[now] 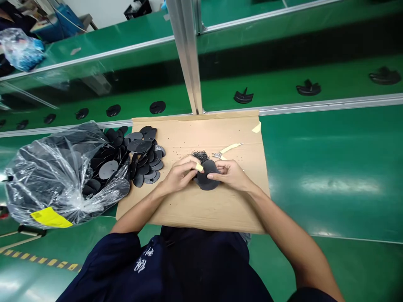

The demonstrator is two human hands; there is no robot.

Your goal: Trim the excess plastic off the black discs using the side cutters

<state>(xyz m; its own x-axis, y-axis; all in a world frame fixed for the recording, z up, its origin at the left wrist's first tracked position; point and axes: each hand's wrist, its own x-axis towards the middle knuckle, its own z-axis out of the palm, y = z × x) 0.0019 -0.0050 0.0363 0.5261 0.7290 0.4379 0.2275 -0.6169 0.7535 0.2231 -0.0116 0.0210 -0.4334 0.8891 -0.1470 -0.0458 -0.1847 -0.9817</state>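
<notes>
Over the cardboard sheet [201, 209], a thin black round disc [208, 181] is held between my two hands. My right hand [232, 174] grips its right edge, thumb on the face. My left hand [182, 173] pinches the disc's left side, with pale yellow tape around one fingertip. Just behind the disc lies a small heap of black bits [200, 156]. Nippers [228, 149] with pale yellow handles rest on the cardboard close to my right hand. To the left, many loose black discs [146, 157] lie piled on the cardboard.
A clear plastic bag [59, 167] full of black discs, with a yellow label [52, 217], stands at the left. Behind the cardboard runs a green belt [217, 98] carrying spaced black parts [243, 97]. A metal post [186, 58] rises at the cardboard's far edge.
</notes>
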